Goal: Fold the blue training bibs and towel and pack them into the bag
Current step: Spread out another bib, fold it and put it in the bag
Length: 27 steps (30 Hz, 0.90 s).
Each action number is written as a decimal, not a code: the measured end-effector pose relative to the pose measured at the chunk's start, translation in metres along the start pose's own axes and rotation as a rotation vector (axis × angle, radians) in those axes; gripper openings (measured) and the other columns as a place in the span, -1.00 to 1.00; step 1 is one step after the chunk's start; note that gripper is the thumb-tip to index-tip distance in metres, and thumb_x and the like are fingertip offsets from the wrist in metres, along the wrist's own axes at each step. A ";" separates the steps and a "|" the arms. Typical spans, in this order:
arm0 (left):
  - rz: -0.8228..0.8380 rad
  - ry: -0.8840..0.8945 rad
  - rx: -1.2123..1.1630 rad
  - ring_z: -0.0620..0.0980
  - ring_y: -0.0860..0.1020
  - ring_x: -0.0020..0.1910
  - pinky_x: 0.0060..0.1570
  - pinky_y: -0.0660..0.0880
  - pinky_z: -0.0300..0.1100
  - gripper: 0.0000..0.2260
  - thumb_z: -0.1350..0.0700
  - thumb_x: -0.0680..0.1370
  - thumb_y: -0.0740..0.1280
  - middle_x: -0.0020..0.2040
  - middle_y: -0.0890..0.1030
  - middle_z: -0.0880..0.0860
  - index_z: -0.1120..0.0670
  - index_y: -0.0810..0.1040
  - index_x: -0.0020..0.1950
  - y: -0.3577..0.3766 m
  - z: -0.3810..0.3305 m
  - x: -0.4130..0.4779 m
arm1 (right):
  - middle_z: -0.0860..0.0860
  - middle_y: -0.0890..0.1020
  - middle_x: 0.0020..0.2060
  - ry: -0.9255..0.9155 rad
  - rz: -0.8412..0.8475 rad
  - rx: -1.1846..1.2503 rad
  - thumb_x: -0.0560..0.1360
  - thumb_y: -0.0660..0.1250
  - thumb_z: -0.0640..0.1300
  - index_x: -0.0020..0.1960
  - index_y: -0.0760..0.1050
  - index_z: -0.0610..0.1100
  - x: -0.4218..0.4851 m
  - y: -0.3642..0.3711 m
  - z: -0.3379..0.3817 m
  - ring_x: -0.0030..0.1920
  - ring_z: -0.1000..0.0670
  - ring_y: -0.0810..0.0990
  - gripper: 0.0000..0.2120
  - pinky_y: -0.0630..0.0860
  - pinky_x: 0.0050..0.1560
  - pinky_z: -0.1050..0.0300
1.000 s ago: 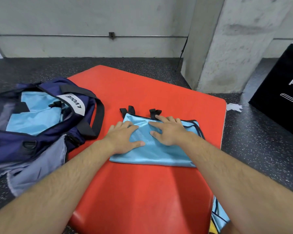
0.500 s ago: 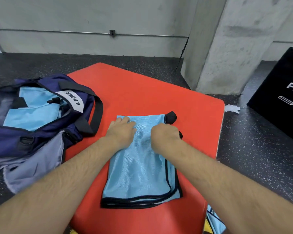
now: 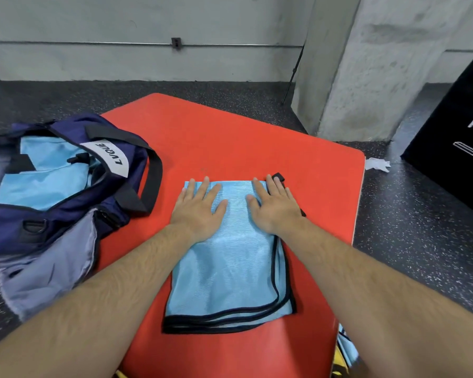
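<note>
Right hand (image 3: 276,208) uncurled since before, left hand (image 3: 197,211) beside it, fingers (image 3: 202,186) straight on folded bib (image 3: 230,274), bag (image 3: 52,214) cut off left

Light blue bib (image 3: 230,268) with black trim, navy bag (image 3: 66,214), red mat (image 3: 230,137), black-speckled floor (image 3: 407,241)

Gym – speckled rubber floor (image 3: 410,241), red mat (image 3: 243,137), black plyo box (image 3: 453,132), concrete walls

Grey concrete wall (image 3: 120,20) and pillar (image 3: 380,64), dark speckled floor (image 3: 407,227).
</note>
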State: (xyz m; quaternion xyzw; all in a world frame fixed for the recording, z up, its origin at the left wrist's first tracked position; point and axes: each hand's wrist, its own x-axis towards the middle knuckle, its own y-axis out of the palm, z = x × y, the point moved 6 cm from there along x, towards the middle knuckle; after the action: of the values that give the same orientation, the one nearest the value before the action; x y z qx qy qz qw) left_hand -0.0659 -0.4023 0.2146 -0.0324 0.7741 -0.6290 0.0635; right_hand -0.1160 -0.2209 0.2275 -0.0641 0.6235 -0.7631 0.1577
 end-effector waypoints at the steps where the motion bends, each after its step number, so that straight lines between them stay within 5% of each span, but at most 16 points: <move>1: 0.004 -0.003 0.004 0.06 -0.24 0.60 0.56 -0.24 0.02 -0.43 -0.29 0.63 -0.13 0.63 -0.16 -0.08 -0.17 -0.06 0.62 0.000 0.000 0.001 | -0.04 -0.10 0.62 -0.005 -0.001 -0.004 0.65 -0.12 0.22 0.63 -0.10 0.08 0.000 0.000 0.001 0.61 -0.04 -0.17 -0.40 -0.18 0.58 -0.08; 9: -0.035 0.055 -0.011 0.04 -0.14 0.61 0.56 -0.19 -0.01 -0.46 -0.13 0.69 -0.05 0.64 -0.11 0.04 0.01 0.02 0.64 -0.014 -0.028 -0.018 | -0.07 -0.16 0.62 -0.149 -0.087 -0.252 0.68 -0.14 0.10 0.63 -0.08 -0.08 -0.027 -0.016 0.025 0.59 -0.14 -0.27 -0.43 -0.23 0.57 -0.12; 20: -0.003 0.165 -0.050 0.03 -0.12 0.61 0.57 -0.15 -0.02 -0.47 0.04 0.67 -0.02 0.64 -0.06 0.07 0.11 -0.01 0.63 -0.015 -0.057 -0.083 | -0.10 0.02 0.61 -0.360 -0.043 -0.153 0.62 0.05 -0.08 0.62 -0.04 -0.19 -0.096 -0.001 0.055 0.61 -0.09 -0.09 -0.37 -0.20 0.58 0.00; 27: 0.006 0.099 -0.049 0.02 -0.20 0.60 0.55 -0.24 -0.02 -0.41 -0.19 0.67 -0.07 0.64 -0.12 0.03 0.05 -0.03 0.64 0.010 -0.033 -0.130 | -0.05 0.01 0.62 -0.349 -0.019 -0.077 0.69 -0.05 0.12 0.63 0.01 -0.13 -0.131 0.015 0.036 0.61 -0.05 -0.09 -0.42 -0.21 0.58 0.02</move>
State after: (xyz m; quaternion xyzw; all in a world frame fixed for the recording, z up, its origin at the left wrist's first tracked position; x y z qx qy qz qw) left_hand 0.0583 -0.3510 0.2195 -0.0004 0.7916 -0.6105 0.0261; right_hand 0.0203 -0.2156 0.2331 -0.2072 0.6147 -0.7175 0.2537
